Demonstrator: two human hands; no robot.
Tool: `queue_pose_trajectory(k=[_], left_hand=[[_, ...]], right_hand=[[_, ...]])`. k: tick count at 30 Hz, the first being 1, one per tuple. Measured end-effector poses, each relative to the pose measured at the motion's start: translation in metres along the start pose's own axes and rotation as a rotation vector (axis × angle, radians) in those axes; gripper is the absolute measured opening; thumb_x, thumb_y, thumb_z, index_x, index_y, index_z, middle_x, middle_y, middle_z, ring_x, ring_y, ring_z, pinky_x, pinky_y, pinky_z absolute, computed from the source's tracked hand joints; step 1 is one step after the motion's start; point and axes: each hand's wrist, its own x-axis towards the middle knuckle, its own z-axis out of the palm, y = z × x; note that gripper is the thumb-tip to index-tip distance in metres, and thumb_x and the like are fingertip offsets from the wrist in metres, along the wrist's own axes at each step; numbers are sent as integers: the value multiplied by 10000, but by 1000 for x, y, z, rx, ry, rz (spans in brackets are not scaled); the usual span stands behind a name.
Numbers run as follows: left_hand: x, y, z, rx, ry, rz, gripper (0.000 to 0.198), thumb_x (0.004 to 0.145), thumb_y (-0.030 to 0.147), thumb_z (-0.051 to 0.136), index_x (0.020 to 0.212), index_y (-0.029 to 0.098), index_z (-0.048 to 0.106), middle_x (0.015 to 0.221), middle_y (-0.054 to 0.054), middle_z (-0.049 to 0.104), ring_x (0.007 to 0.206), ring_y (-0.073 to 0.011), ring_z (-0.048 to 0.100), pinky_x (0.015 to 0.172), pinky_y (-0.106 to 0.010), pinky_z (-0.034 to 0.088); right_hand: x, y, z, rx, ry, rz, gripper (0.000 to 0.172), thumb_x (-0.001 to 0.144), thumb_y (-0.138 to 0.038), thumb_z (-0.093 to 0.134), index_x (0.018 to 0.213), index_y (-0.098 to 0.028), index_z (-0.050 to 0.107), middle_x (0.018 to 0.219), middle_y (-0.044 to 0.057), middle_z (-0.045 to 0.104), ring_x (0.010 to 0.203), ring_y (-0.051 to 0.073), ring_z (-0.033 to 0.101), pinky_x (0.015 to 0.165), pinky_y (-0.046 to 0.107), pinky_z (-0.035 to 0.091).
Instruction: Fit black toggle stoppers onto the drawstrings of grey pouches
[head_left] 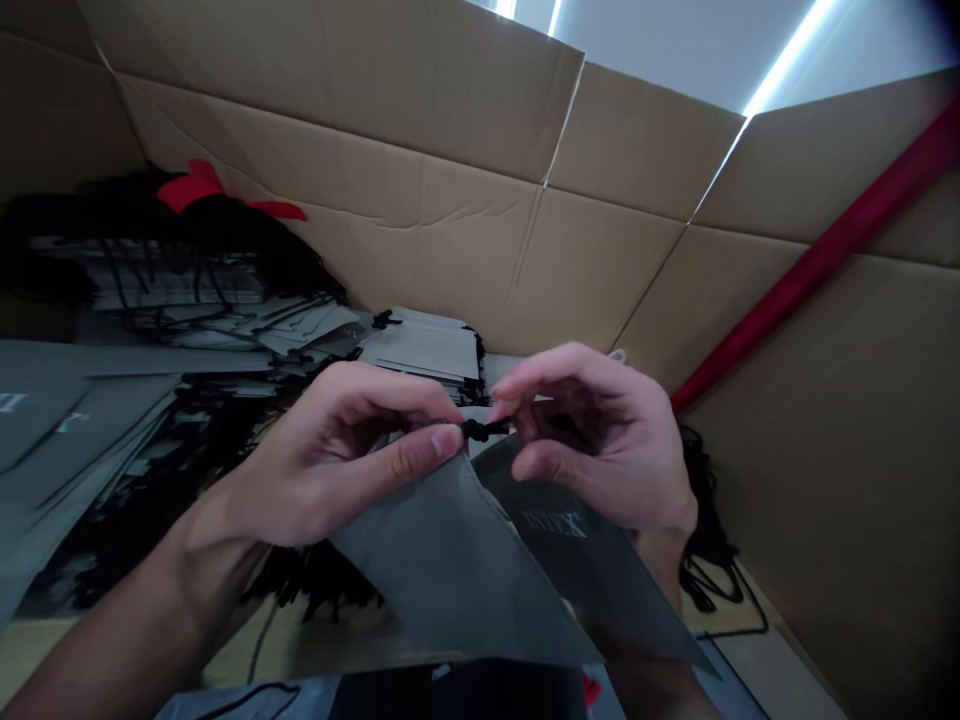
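Observation:
A knotted black cord (475, 430) is pinched between the thumb and forefinger of my left hand (322, 450), at the upper edge of a grey sheet-like piece (457, 560). Close by on the right, my right hand (600, 440) has its thumb and forefinger apart near the cord's free end; its other fingers curl inward, and what they hold, if anything, is hidden. Below my right hand hangs a darker grey panel (592, 540) with pale printed letters.
Grey pieces with black cords (60, 430) are piled at the left, beside another stack (427, 345) behind my hands. Cardboard walls (420, 190) rise behind. A red strap (810, 260) slants down the right, above loose black cords (705, 520).

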Motion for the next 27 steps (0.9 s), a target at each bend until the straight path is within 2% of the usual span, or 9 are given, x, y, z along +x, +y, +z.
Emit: queue_pose_trajectory(k=[2, 4, 9, 13, 15, 19, 22, 27], left_hand=[[-1, -2, 0, -7, -14, -9, 221, 1089, 273, 750, 886, 265, 836, 649, 27, 600, 576, -123, 512, 508, -210, 424], [-2, -6, 1, -16, -10, -17, 220, 1102, 300, 756, 908, 256, 851, 663, 20, 619, 589, -125, 533, 516, -206, 443], [-2, -11, 1, -12, 7, -28, 264, 1109, 383, 782, 921, 214, 859, 672, 4, 643, 589, -124, 566, 511, -195, 462], [1, -8, 1, -23, -33, -57, 282, 1136, 374, 728, 966, 195, 863, 726, -12, 696, 598, -121, 574, 504, -187, 450], [1, -7, 2, -35, -50, -45, 276, 1140, 359, 721, 960, 200, 856, 719, -7, 683, 598, -121, 562, 508, -193, 442], [0, -9, 4, -46, -34, 18, 236, 1132, 327, 740, 940, 236, 842, 684, 12, 609, 625, -140, 561, 543, -224, 449], [-1, -10, 5, -29, -13, 43, 198, 1114, 286, 755, 941, 255, 846, 688, 14, 608, 625, -143, 553, 554, -242, 448], [0, -7, 5, -45, -2, 39, 177, 1075, 241, 785, 908, 267, 839, 670, 19, 621, 607, -138, 533, 551, -250, 440]], right_hand=[[-1, 1, -1, -86, 6, -49, 387, 837, -177, 1075, 1178, -248, 906, 1035, 28, 862, 717, 118, 680, 600, 228, 577], [-1, 4, 1, -174, 19, -106, 335, 866, -204, 1060, 1161, -250, 908, 1033, 33, 867, 720, 130, 689, 591, 246, 569], [2, 11, 7, -276, 31, -273, 255, 910, -198, 1029, 1127, -231, 900, 965, 23, 878, 769, 149, 754, 698, 290, 628], [4, 14, 8, -308, 108, -365, 131, 962, -201, 984, 1053, -243, 901, 892, 10, 867, 792, 163, 775, 721, 313, 639], [3, 14, 7, -318, 116, -353, 109, 976, -231, 976, 1047, -270, 903, 885, 5, 868, 791, 171, 775, 722, 327, 643], [4, 13, 9, -289, 89, -259, 172, 930, -233, 1018, 1061, -265, 912, 913, 14, 878, 771, 172, 777, 723, 333, 640], [5, 15, 12, -282, 121, -300, 140, 929, -137, 990, 970, -242, 906, 828, -3, 852, 716, 146, 755, 670, 293, 620], [3, 19, 17, -299, 168, -314, 223, 953, -12, 872, 931, -233, 889, 767, -19, 831, 681, 125, 743, 624, 259, 592]])
